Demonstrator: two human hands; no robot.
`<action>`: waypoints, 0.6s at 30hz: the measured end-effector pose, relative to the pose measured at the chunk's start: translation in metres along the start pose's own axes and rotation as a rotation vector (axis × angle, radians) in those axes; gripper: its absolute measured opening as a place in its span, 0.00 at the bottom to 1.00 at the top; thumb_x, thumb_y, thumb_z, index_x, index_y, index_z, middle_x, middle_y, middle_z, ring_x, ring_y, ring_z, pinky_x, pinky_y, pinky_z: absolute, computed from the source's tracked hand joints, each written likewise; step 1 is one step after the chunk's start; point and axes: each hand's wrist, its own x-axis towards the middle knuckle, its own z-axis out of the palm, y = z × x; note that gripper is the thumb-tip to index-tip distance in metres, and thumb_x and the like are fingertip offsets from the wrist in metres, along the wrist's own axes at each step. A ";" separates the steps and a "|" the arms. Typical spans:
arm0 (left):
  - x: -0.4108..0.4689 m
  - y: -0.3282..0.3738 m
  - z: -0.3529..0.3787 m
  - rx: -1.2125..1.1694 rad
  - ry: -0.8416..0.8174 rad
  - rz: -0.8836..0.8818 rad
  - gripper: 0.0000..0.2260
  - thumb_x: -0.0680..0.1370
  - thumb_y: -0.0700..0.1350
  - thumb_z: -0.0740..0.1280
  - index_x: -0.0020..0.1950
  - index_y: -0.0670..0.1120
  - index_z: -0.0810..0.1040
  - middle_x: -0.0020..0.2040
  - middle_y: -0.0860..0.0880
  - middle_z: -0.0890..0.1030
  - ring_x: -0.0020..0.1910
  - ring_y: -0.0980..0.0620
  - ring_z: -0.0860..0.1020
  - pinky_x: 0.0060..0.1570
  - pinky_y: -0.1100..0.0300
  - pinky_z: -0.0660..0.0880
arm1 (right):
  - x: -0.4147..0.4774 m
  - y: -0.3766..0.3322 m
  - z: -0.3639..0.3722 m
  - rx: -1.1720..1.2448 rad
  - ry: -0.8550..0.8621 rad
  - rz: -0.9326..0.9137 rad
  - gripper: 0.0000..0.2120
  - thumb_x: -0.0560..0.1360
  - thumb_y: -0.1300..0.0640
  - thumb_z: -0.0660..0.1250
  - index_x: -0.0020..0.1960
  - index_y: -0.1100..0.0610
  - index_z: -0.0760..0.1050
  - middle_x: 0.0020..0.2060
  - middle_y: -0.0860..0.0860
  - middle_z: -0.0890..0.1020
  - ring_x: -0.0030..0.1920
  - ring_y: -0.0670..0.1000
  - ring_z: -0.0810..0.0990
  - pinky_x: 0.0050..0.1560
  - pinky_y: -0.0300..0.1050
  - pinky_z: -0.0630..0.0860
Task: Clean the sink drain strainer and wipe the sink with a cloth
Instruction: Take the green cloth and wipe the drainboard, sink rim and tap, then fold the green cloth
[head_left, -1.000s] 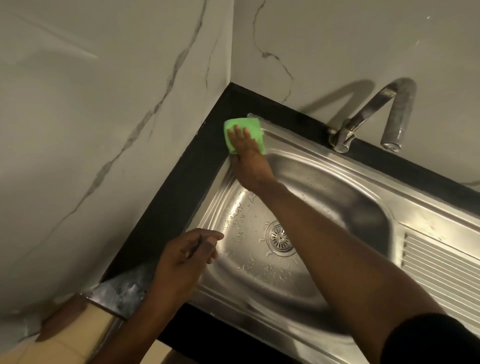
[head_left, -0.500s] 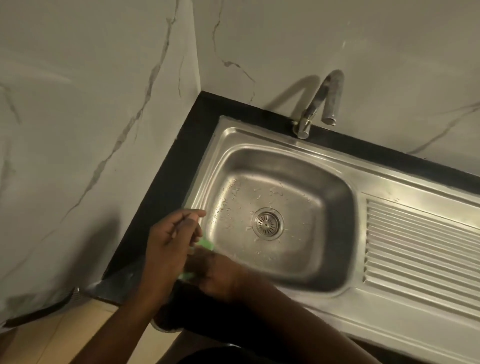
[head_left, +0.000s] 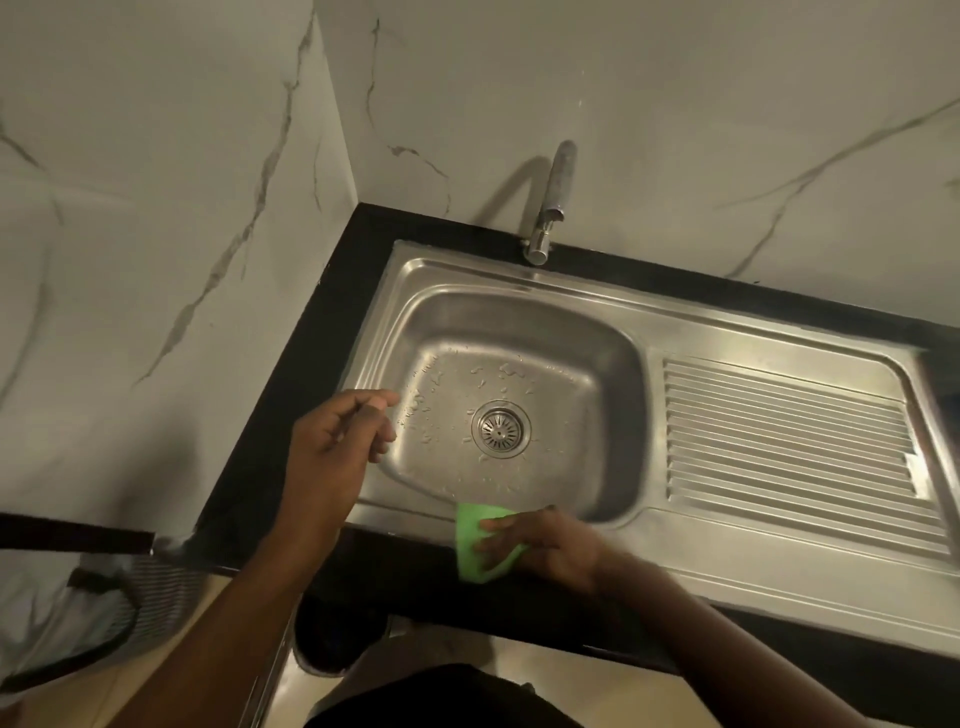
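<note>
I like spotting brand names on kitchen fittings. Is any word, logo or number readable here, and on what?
None can be read.
sink: no stamp or logo shows on the steel.
tap: plain metal, no marking visible.
green cloth: plain, no print.
drain strainer: only slots, no lettering legible.

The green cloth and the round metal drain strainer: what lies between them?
Head view: only wet steel basin floor separates green cloth from round metal drain strainer.
</note>
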 end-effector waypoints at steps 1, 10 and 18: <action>-0.007 -0.001 0.004 -0.005 -0.001 -0.006 0.09 0.80 0.47 0.66 0.51 0.54 0.87 0.36 0.50 0.82 0.37 0.54 0.79 0.40 0.64 0.79 | -0.015 0.005 -0.009 -0.039 0.002 0.025 0.18 0.77 0.73 0.66 0.62 0.62 0.85 0.66 0.53 0.83 0.69 0.34 0.72 0.71 0.25 0.62; -0.086 -0.018 0.062 0.051 -0.149 -0.079 0.10 0.83 0.42 0.67 0.53 0.54 0.86 0.41 0.47 0.86 0.39 0.53 0.83 0.43 0.58 0.80 | -0.117 0.023 -0.029 -0.134 0.474 0.138 0.15 0.78 0.54 0.64 0.58 0.43 0.86 0.51 0.37 0.87 0.51 0.37 0.83 0.54 0.28 0.74; -0.138 -0.005 0.129 0.247 -0.329 0.088 0.18 0.80 0.46 0.72 0.69 0.59 0.79 0.64 0.61 0.81 0.58 0.62 0.80 0.53 0.67 0.78 | -0.138 -0.018 -0.004 0.710 0.775 0.075 0.15 0.83 0.57 0.63 0.56 0.40 0.85 0.51 0.48 0.87 0.52 0.48 0.85 0.50 0.43 0.81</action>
